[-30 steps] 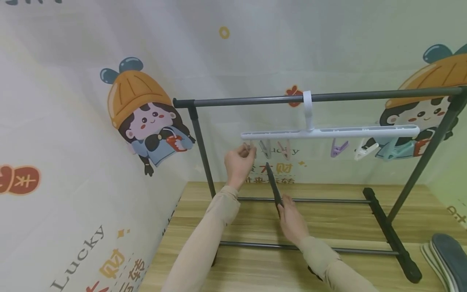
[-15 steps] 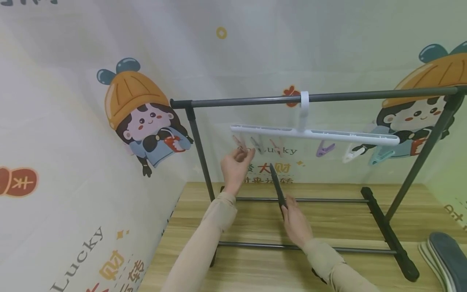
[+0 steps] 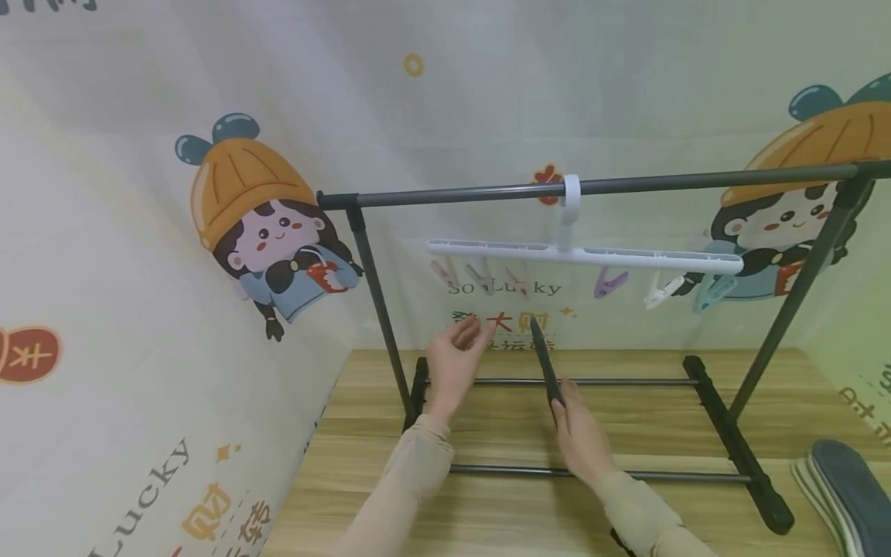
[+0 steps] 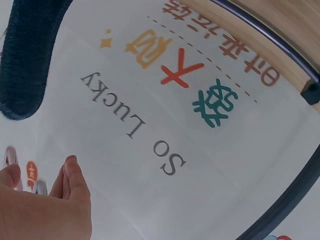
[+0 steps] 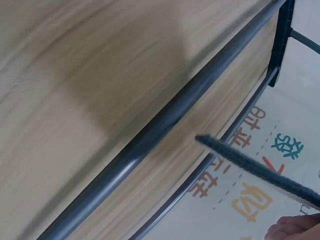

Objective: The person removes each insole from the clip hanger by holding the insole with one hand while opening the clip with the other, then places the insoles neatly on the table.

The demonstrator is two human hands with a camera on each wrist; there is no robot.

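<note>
In the head view my right hand (image 3: 583, 437) grips a dark, stiff, flat insole (image 3: 546, 360), its rounded end pointing up. The left wrist view shows the insole's fuzzy dark teal face (image 4: 30, 55); the right wrist view has it edge-on. My left hand (image 3: 455, 363) is left of the insole, holding nothing, thumb and fingers apart. It is below the left end of a white hanger (image 3: 626, 257). From that end hang a pink clothespin (image 3: 443, 272), a grey clothespin (image 3: 479, 277) and another pink clothespin (image 3: 518, 281).
The hanger hooks over the top rail (image 3: 445, 195) of a black rack. Purple (image 3: 609, 284), white (image 3: 663, 291) and teal clothespins (image 3: 715, 292) hang from its right half. A stack of insoles (image 3: 852, 495) lies on the wooden tabletop (image 3: 515, 518) at right, beyond the rack's foot (image 3: 741, 449).
My left hand has let go of the leftmost pink clothespin and come down below it. The hanger has swung and shifted left in view. The insole has moved slightly right.
</note>
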